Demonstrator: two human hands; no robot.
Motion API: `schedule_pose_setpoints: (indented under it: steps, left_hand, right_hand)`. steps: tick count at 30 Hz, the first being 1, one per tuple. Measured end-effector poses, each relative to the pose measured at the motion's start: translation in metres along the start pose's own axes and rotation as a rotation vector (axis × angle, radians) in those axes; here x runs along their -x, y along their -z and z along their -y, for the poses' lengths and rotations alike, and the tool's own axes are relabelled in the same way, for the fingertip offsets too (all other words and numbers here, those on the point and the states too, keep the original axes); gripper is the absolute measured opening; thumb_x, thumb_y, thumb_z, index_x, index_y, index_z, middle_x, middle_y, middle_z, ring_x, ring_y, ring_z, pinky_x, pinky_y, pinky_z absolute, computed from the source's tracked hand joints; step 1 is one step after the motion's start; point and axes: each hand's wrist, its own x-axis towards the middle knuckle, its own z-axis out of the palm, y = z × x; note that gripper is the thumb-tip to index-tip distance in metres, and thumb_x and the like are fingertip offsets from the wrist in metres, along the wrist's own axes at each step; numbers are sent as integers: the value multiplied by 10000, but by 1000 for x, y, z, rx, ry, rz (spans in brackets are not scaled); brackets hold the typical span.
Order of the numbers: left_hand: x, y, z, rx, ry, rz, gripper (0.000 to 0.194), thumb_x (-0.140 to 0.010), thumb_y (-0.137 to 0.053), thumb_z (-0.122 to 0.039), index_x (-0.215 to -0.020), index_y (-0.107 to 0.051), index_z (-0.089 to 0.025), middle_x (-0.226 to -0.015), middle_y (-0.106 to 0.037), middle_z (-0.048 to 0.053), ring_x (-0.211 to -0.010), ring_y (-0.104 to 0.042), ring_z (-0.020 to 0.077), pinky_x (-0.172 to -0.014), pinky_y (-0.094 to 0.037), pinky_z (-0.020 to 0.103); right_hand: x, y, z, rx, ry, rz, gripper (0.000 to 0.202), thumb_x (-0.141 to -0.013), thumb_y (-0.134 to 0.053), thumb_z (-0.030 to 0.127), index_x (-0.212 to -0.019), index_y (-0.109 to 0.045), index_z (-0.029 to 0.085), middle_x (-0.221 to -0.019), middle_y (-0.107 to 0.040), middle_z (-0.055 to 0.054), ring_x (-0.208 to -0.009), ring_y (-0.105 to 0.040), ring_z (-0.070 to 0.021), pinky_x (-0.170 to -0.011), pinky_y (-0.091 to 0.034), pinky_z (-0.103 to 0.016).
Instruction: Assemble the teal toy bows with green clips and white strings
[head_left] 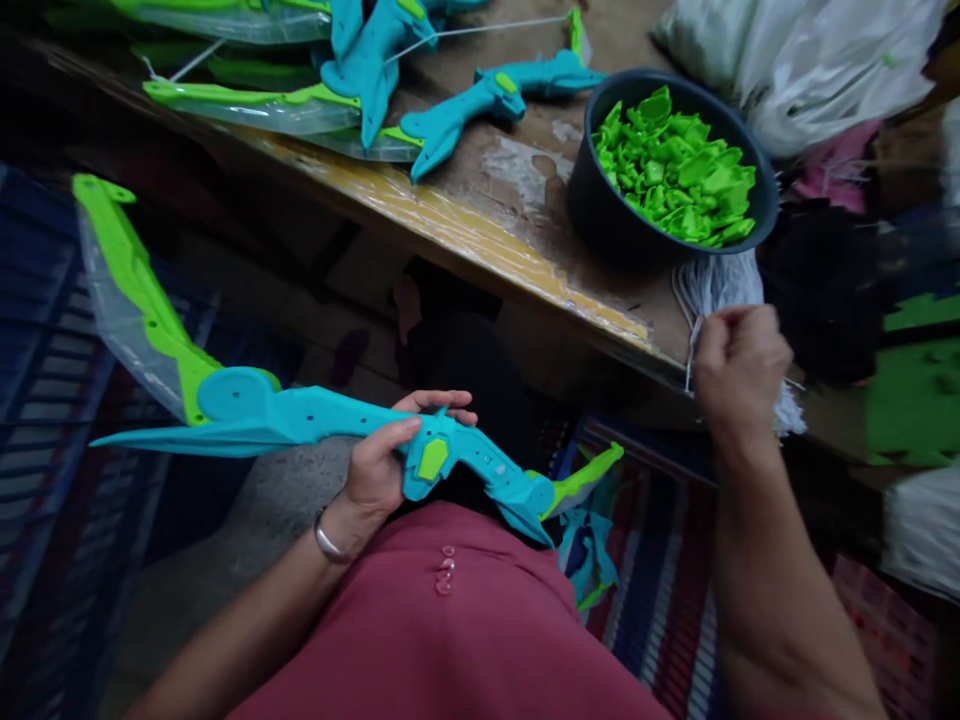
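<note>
My left hand point(386, 465) is wrapped round the middle of a blue and green toy bow point(352, 412), held level above my lap. The bow has lime-green limbs with clear plastic along them, and no string shows across it. At the table's edge, my right hand point(739, 370) is closed with its fingers pinched at a bundle of white strings point(720, 285). The bundle hangs over the edge, and my hand covers part of it.
A dark bowl point(600, 215) of small green plastic parts point(675, 170) stands on the worn table point(517, 250). Several more toy bows point(465, 105) lie at the table's left. White bags point(817, 70) sit at the back right. A blue crate point(37, 400) stands at the left.
</note>
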Motion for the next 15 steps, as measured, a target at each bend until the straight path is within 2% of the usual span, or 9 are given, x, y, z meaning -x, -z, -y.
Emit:
schedule_pose_setpoints:
  steps: [1,3,4,5,7,9,12,14,15]
  left_hand:
    - [0,-2,1,0,8,45,354,-820,-589,-283,-1116,-735,-157,-1321,-670,155,-1150,-665,335,-971,-533,475]
    - [-1,-6,2,18,41,157,318,-803,-614,-277,-1071,-749,-172,-1390,-634,155,-1241,-620,363,-1055,-483,520]
    - [-2,-8,3,33,72,224,309,-797,-628,-277,-1060,-755,-177,-1418,-616,153,-1296,-582,376,-1100,-445,539]
    - [-3,-8,4,53,108,291,310,-789,-642,-277,-1060,-760,-183,-1437,-603,152,-1340,-545,386,-1133,-413,552]
    - [-6,-7,4,95,154,383,361,-779,-662,-280,-1114,-760,-190,-1453,-591,150,-1363,-523,391,-1140,-411,557]
    - [-7,-1,2,126,153,386,458,-782,-660,-282,-1223,-729,-179,-1442,-596,156,-1307,-573,377,-1088,-476,531]
    - [-7,11,-1,168,102,315,520,-786,-662,-268,-1289,-695,-141,-1291,-675,150,-1142,-667,323,-980,-561,457]
    - [-5,18,-3,203,63,307,495,-772,-684,-264,-1247,-714,-128,-1144,-708,127,-1051,-691,291,-963,-567,441]
    - [-4,20,-4,212,46,321,485,-764,-695,-266,-1226,-723,-122,-1099,-709,121,-1021,-692,279,-969,-561,442]
  right_hand:
    - [20,1,20,-49,67,92,86,-980,-519,212,-908,-565,214,-753,-542,-53,-696,-543,-220,-683,-375,-353]
    - [62,1,60,-169,219,325,153,-1015,-547,331,-919,-590,219,-735,-581,-14,-586,-524,-166,-576,-377,-288]
    - [81,1,78,-293,309,562,164,-1049,-491,308,-963,-587,206,-766,-604,-19,-576,-522,-153,-554,-363,-274]
    - [97,2,94,-364,381,733,185,-1065,-455,286,-959,-579,200,-772,-613,-19,-566,-517,-143,-543,-344,-268]
    - [117,5,114,-409,467,965,222,-1081,-422,251,-929,-572,193,-721,-585,-7,-547,-488,-135,-534,-297,-271]
    - [120,10,119,-439,523,1124,260,-1091,-441,261,-890,-591,194,-674,-560,6,-546,-478,-134,-544,-292,-272]
    - [104,11,107,-706,546,1456,342,-1093,-515,375,-848,-655,180,-738,-611,-18,-652,-559,-139,-612,-389,-245]
    - [92,1,96,-879,393,1551,414,-1056,-586,470,-803,-686,159,-795,-636,-42,-721,-592,-146,-660,-440,-237]
    - [89,-7,93,-918,258,1516,435,-1033,-614,508,-801,-699,149,-801,-645,-49,-721,-596,-146,-658,-450,-234]
